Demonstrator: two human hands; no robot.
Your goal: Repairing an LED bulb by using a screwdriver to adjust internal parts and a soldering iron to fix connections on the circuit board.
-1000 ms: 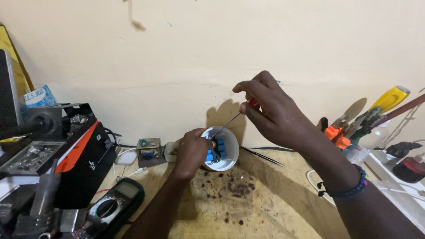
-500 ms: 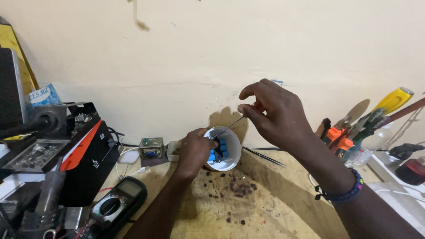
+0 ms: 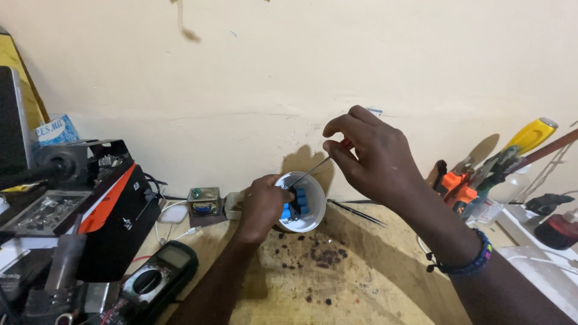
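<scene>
While the left hand point(image 3: 260, 207) is gripping the round white housing point(image 3: 308, 210) by its rim, the right hand point(image 3: 373, 157) is pinching a thin screwdriver point(image 3: 313, 168).
Housing is resting against the wall point(image 3: 289, 72); it is probably light, rigid plastic, blue terminals point(image 3: 295, 203) inside likely fragile.

Stained wooden bench point(image 3: 361, 295): multimeter point(image 3: 153, 281), small transformer point(image 3: 203, 201), tweezers point(image 3: 356, 212) lying on it

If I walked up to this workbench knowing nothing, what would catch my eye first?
Most likely the two hands at the centre: the left hand grips a round white housing with blue parts inside, while the right hand pokes a thin screwdriver into it. Next, the dark multimeter at lower left and the cluster of orange and yellow hand tools against the wall at right.
</scene>
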